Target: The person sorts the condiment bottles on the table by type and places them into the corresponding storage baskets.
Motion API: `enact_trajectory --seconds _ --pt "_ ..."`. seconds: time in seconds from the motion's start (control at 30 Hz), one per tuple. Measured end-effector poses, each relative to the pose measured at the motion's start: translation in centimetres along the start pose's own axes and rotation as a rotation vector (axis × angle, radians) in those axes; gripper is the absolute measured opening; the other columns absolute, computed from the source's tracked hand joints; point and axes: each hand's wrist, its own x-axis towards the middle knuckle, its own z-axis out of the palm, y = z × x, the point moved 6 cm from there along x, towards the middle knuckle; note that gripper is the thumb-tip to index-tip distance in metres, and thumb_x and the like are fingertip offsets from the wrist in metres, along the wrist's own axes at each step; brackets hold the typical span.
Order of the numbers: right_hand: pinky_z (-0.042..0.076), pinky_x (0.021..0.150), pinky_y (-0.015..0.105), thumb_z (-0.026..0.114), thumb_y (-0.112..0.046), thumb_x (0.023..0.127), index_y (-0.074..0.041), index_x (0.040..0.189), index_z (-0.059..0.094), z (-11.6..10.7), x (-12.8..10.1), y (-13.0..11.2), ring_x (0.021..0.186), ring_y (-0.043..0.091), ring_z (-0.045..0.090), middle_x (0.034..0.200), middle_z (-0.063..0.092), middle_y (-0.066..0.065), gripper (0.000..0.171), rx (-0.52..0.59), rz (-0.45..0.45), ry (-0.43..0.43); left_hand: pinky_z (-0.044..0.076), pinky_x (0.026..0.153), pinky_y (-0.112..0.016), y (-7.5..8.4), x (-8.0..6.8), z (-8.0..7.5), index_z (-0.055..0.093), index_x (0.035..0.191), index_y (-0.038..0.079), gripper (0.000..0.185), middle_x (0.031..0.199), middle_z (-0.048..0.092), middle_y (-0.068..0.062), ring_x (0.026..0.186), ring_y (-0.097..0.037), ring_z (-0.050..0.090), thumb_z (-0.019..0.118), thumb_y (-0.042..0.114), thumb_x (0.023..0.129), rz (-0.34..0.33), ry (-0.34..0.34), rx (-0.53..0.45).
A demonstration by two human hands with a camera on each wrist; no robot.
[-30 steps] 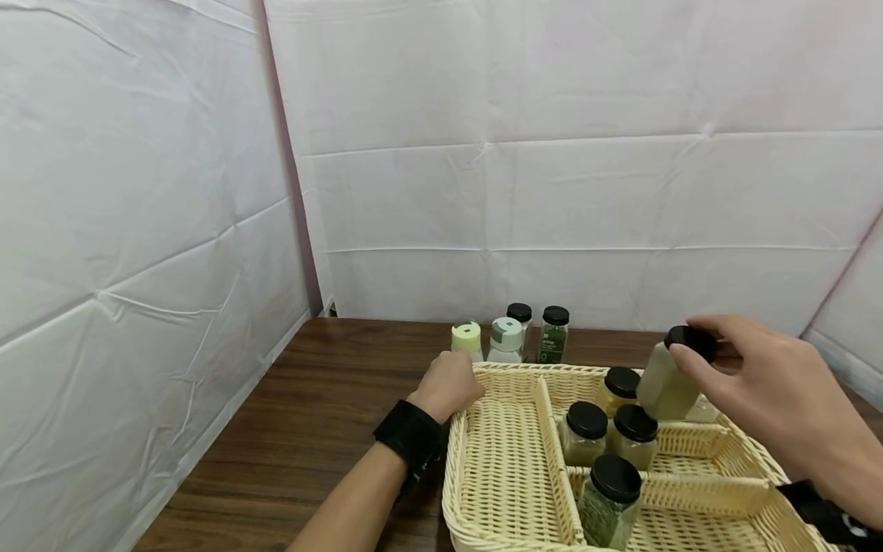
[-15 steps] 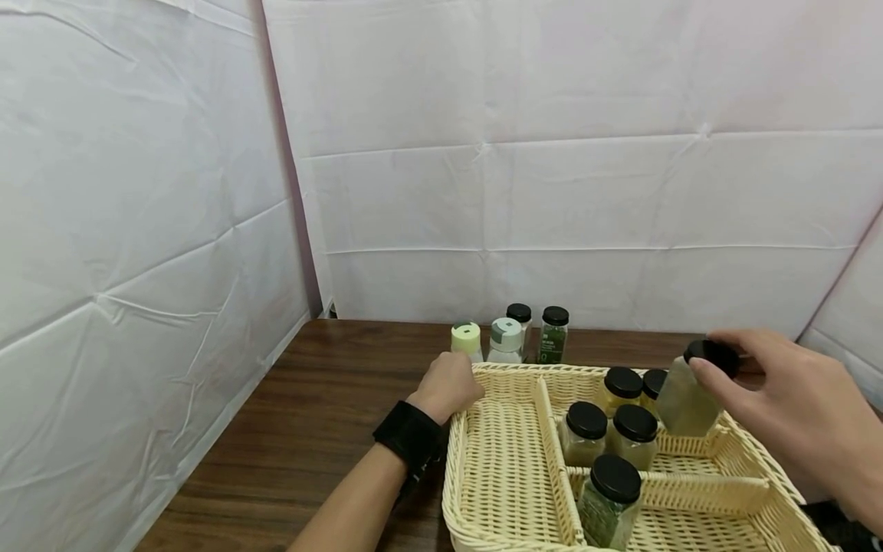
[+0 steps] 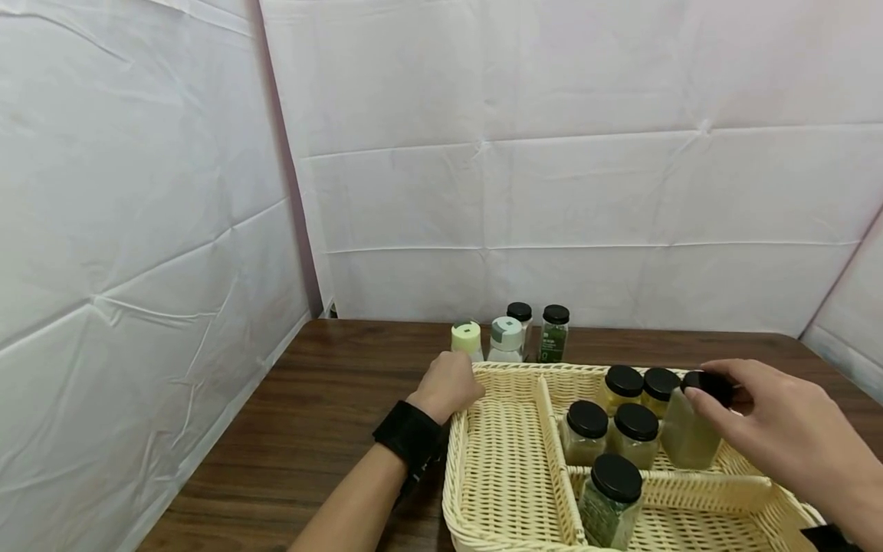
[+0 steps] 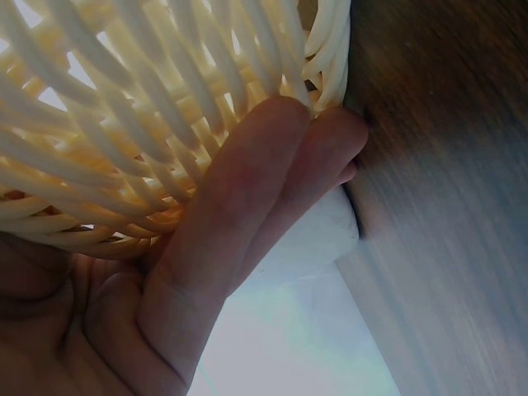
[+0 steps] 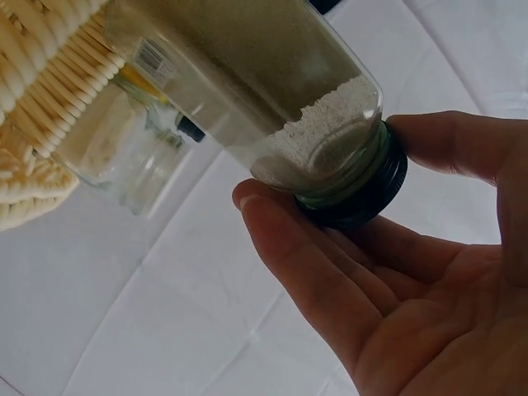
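Pale spice jar [image 3: 690,437] sat tilted in the wicker basket's [image 3: 507,460] back-right compartment, just beside 4 other black-lidded jars [image 3: 624,418]. My right hand [image 3: 779,429] pinched its black lid [image 3: 709,387] with fingertips and thumb. Left hand [image 3: 448,387] rested on the basket's far-left corner, fingers [image 4: 247,198] straight against the weave. 4 more bottles [image 3: 510,337] stood behind on the worktop [image 3: 324,414].
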Motion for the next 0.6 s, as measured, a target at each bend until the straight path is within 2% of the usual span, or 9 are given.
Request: enact_trajectory --seconds 0.1,0.27,0.6 --pt "0.053 0.067 0.053 0.073 -0.03 0.102 0.008 0.129 0.065 0.6 0.1 0.4 0.082 0.027 0.068 0.103 0.073 0.017 0.048 -0.007 0.013 -0.051 0.029 0.047 -0.026 0.0 -0.1 0.1 0.039 0.055 0.016 0.05 0.053 0.028 0.004 0.044 -0.012 0.031 0.067 -0.002 0.091 0.002 0.0 -0.001" --pt "0.052 0.064 0.048 0.074 -0.031 0.101 0.01 0.128 0.065 1.5 0.2 0.8 0.076 0.02 0.065 0.099 0.073 0.011 0.049 -0.023 0.024 -0.106 0.028 0.047 -0.026 0.2 -0.3 0.1 0.039 0.055 0.015 0.049 0.053 0.028 0.004 0.044 -0.011 0.031 0.067 -0.002 0.092 -0.003 -0.005 -0.01" --pt "0.051 0.062 0.042 0.078 -0.028 0.098 0.002 0.121 0.07 2.4 0.1 0.9 0.074 0.015 0.063 0.088 0.072 -0.002 0.039 -0.019 -0.017 -0.138 0.031 0.049 -0.027 0.2 -0.1 -0.2 0.04 0.057 0.015 0.048 0.055 0.03 0.003 0.046 -0.013 0.035 0.068 0.001 0.092 -0.015 -0.004 0.012"
